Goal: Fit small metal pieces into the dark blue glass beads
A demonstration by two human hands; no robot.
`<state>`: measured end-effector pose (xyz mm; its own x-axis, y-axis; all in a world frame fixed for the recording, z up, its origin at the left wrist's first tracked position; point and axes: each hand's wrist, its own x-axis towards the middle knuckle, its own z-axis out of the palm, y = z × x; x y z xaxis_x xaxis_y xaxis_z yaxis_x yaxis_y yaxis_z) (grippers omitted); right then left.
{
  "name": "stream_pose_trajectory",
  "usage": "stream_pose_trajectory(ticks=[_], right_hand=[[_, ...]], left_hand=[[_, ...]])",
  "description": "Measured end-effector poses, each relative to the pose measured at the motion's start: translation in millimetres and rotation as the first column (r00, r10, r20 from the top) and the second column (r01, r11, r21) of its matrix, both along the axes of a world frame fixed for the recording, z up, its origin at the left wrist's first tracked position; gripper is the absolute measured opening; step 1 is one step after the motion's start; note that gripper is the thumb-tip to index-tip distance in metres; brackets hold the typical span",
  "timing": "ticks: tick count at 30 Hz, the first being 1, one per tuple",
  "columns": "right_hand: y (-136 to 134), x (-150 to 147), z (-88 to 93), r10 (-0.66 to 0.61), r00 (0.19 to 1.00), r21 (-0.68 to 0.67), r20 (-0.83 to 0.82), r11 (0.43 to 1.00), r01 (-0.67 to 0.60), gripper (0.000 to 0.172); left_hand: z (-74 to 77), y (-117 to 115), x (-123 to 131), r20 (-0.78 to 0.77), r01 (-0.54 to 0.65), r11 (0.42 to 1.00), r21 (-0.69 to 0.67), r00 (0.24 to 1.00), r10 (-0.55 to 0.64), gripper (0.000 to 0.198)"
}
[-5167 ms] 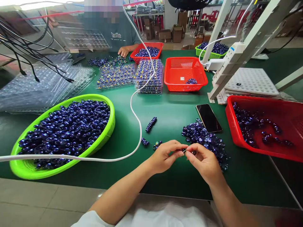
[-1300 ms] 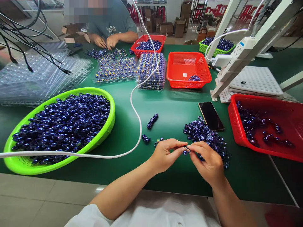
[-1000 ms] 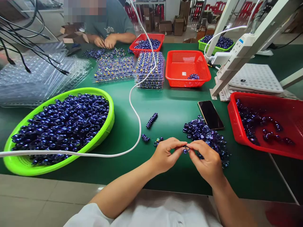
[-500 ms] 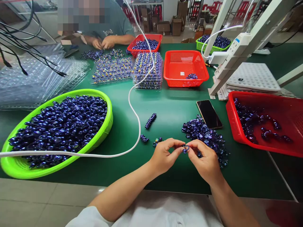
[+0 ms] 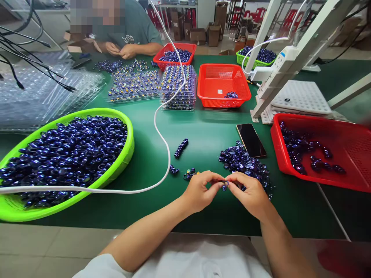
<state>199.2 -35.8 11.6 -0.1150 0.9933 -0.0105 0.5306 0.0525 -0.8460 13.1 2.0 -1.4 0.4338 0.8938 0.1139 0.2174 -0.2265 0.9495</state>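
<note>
My left hand [image 5: 200, 192] and my right hand [image 5: 251, 194] meet above the green table, pinching a small shiny dark-blue ring [image 5: 224, 186] between their fingertips. The ring's lower part shows between the thumbs; the rest is covered by fingers. Just beyond my right hand spreads a pile of glossy dark-blue rounded pieces [image 5: 242, 158]. Beside the left hand's knuckles lie a few rings with coloured bits [image 5: 189, 174]. A short row of dark-blue rings [image 5: 174, 170] and a longer row of rings [image 5: 181, 148] rest farther to the left.
A green basket [image 5: 131, 144] heaped with blue rings stands left, crossed by a white cable [image 5: 161, 133]. A phone [image 5: 251, 139] lies beyond the pile. Red baskets [image 5: 276, 148] stand right and behind. Filled clear trays [image 5: 177, 104] are stacked at the back, where a co-worker's hands [image 5: 121, 50] work.
The whole view has shifted slightly, so most table items appear a little farther left. Both my hands keep their pinch on the ring, with only slight finger movement.
</note>
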Motion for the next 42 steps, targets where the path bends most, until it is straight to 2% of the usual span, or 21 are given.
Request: stream_pose_trajectory(ticks=[2, 4, 6, 9, 12, 14, 18, 24, 27, 32, 37, 42], right_hand=[[3.0, 10.5, 2.6, -0.002, 0.994, 0.058, 0.111, 0.998, -0.004, 0.014], [8.1, 17.6, 1.1, -0.055, 0.958, 0.159, 0.281, 0.987, 0.011, 0.014], [15.9, 18.8, -4.1, -0.073, 0.880, 0.236, 0.470, 0.971, -0.046, 0.016], [30.5, 11.7, -13.6, -0.061, 0.731, 0.272, 0.680, 0.946, -0.174, 0.017], [41.8, 1.7, -19.0, -0.072, 0.603, 0.265, 0.795, 0.935, -0.237, 0.014], [44.5, -2.6, -19.8, -0.074, 0.567, 0.260, 0.820, 0.931, -0.255, 0.014], [39.4, -0.6, -19.3, -0.057, 0.575, 0.257, 0.816, 0.927, -0.273, 0.015], [24.1, 15.7, -23.5, -0.062, 0.698, 0.284, 0.714, 0.936, -0.208, 0.011], [16.8, 14.3, -27.6, -0.054, 0.736, 0.290, 0.675, 0.937, -0.197, 0.013], [8.2, 4.6, -32.0, -0.012, 0.748, 0.269, 0.664, 0.937, -0.223, 0.015], [2.2, 10.9, -22.6, -0.029, 0.785, 0.294, 0.618, 0.935, -0.197, 0.024], [0.9, 8.7, -15.6, -0.017, 0.774, 0.281, 0.634, 0.937, -0.210, 0.016]], left_hand=[[-1.8, 2.7, -0.8, 0.019, -0.033, 0.998, -0.060, 0.999, 0.034, 0.013], [-3.6, 6.5, -2.1, 0.055, -0.090, 0.987, -0.133, 0.994, 0.098, 0.013], [-4.6, 10.2, -3.2, 0.101, -0.118, 0.967, -0.225, 0.985, 0.143, 0.014], [-3.8, 14.0, -4.0, 0.172, -0.101, 0.931, -0.351, 0.970, 0.170, 0.016], [-1.8, 15.8, -4.5, 0.228, -0.089, 0.902, -0.422, 0.953, 0.200, 0.018], [-0.7, 16.7, -4.9, 0.255, -0.085, 0.891, -0.446, 0.942, 0.218, 0.020], [1.6, 18.2, -5.9, 0.283, -0.072, 0.880, -0.470, 0.932, 0.227, 0.021], [3.8, 18.8, -6.4, 0.301, -0.049, 0.870, -0.490, 0.927, 0.222, 0.022], [3.0, 18.3, -6.0, 0.304, -0.037, 0.872, -0.488, 0.929, 0.209, 0.023], [2.2, 17.9, -5.3, 0.271, -0.049, 0.881, -0.471, 0.942, 0.197, 0.022], [1.7, 19.4, -6.5, 0.275, -0.050, 0.883, -0.467, 0.941, 0.199, 0.022], [1.5, 19.0, -6.6, 0.289, -0.044, 0.881, -0.471, 0.936, 0.201, 0.023]])
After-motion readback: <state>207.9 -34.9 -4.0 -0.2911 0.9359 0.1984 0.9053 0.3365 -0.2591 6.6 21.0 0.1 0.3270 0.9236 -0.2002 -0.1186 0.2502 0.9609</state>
